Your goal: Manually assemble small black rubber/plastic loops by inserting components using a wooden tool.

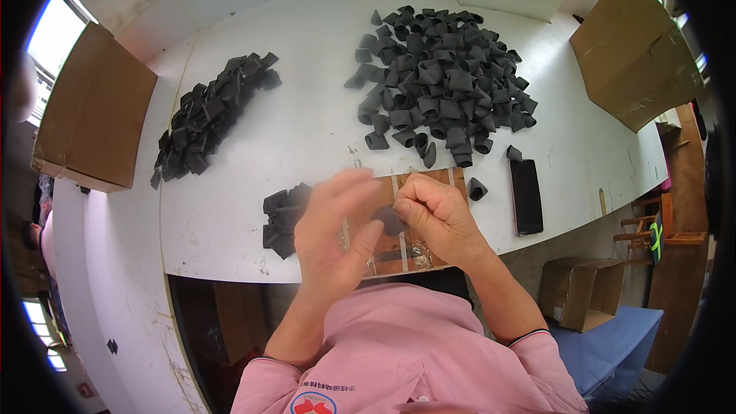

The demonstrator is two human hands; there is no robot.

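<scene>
My right hand (437, 215) pinches a small black fabric piece (391, 221) between thumb and fingers. Beside it on the left, my left hand (336, 226) is smeared by motion, its fingers stretched out and the thumb apart, with nothing visible in it. Both hands are above a brown board (414, 253) crossed by pale strips at the table's near edge. Just left of my left hand lies a small group of flattened black pieces (280, 222), partly hidden by the hand. One loose black fabric tube (478, 189) sits right of the board.
A large heap of black fabric tubes (448, 77) covers the far middle of the white table (322, 100). To the left is a long pile of flat black pieces (211, 115). A black phone (526, 198) lies at right. Cardboard boxes (100, 111) flank the table.
</scene>
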